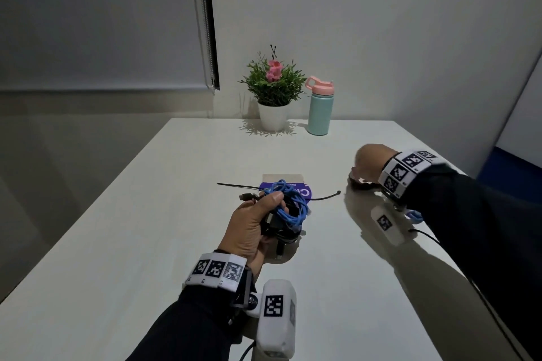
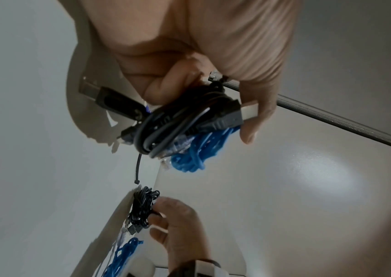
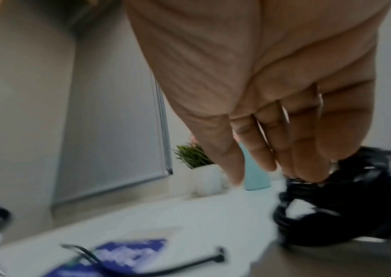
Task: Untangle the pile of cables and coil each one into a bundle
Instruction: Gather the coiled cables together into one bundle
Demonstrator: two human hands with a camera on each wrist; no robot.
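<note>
Above the near middle of the white table (image 1: pixel 152 214), a tangled clump of blue and black cables (image 1: pixel 289 209) is gripped in the curled left hand (image 1: pixel 252 226), presumably lifted for sorting. Farther right, a black coiled cable bundle (image 3: pixel 346 204) is pinched on the tabletop by the right hand (image 1: pixel 370 163), apparently being set aside, apart from the tangle.

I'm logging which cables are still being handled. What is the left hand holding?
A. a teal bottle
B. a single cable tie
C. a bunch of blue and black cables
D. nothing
C: in the head view the left hand has its fingers curled round a bunch of blue and black cables, held above the table.
</note>
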